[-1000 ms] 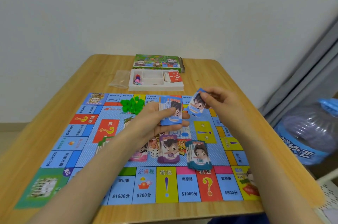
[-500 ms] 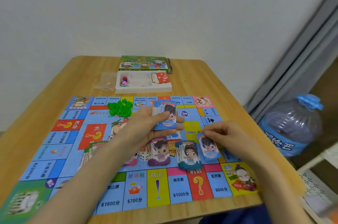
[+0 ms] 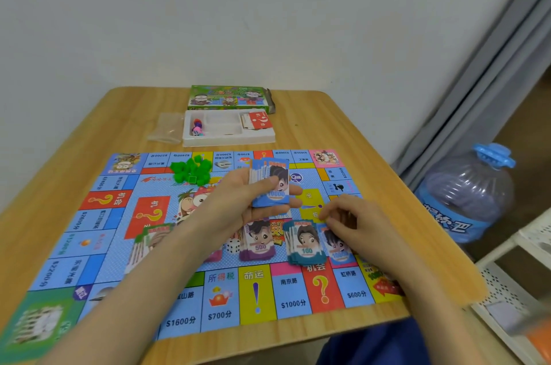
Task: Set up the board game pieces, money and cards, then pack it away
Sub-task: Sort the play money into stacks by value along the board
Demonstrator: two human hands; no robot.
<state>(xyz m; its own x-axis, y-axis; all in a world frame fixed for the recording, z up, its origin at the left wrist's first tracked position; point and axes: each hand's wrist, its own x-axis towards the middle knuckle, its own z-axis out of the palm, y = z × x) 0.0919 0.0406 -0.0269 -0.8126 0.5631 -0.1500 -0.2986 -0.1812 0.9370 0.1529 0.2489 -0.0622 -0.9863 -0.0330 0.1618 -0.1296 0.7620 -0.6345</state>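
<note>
The game board [image 3: 98,215] lies spread on the wooden table [image 3: 298,120]. My left hand [image 3: 235,203] holds a stack of blue 10000 notes [image 3: 272,185] above the board's middle. My right hand [image 3: 357,224] is down on the board with curled fingertips pinching the top edge of a single blue 10000 note [image 3: 338,249]. That note lies just right of the teal 100 pile [image 3: 304,245]. A purple 500 pile [image 3: 259,243] and a white die [image 3: 233,245] sit to the left. Another money pile [image 3: 152,238] is partly hidden by my left forearm.
Green houses [image 3: 190,170] are heaped near the board's far edge. Behind it stands a white tray [image 3: 229,141] with pawns [image 3: 197,127] and red cards [image 3: 259,120], beside a plastic bag [image 3: 167,126] and the game box [image 3: 228,96]. A water bottle [image 3: 465,191] and a white rack [image 3: 512,275] stand off the table's right.
My right hand carried one blue note from the stack down and to the right, onto the board beside the 100 pile. My left hand stayed put with its stack.
</note>
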